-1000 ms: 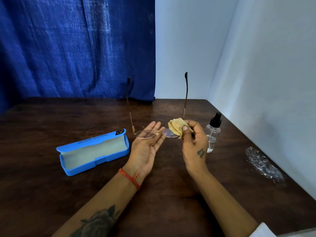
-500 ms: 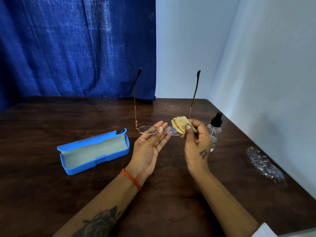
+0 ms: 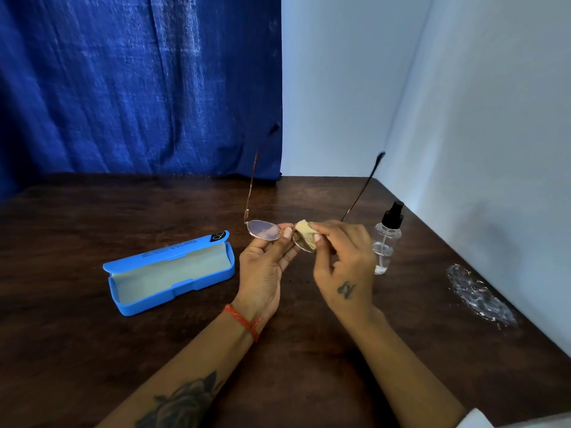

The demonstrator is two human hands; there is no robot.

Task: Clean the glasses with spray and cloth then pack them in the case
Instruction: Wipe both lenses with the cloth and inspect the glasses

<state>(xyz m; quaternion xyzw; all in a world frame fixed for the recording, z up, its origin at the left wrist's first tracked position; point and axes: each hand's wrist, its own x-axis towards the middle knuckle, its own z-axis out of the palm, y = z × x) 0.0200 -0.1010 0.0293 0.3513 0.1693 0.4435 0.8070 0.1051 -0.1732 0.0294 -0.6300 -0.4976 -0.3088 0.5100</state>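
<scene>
Thin gold-rimmed glasses (image 3: 264, 230) are held above the table, lenses toward me, both temples pointing up and away. My left hand (image 3: 265, 267) pinches them at the bridge, thumb on top. My right hand (image 3: 340, 261) pinches a small yellow cloth (image 3: 304, 231) folded over the right lens, which it mostly hides. The open blue case (image 3: 168, 270) lies on the table to the left, its pale lining showing and nothing inside. A clear spray bottle (image 3: 386, 242) with a black nozzle stands upright just right of my right hand.
The dark wooden table (image 3: 92, 350) meets a white wall along its right edge and a blue curtain (image 3: 139, 88) at the back. A whitish scuffed patch (image 3: 479, 295) marks the table near the right wall.
The glasses have tilted, their temples swinging to the right. My left thumb has come onto the bridge, where the hand was flat under the frame. My right hand has rolled over the right lens with the cloth.
</scene>
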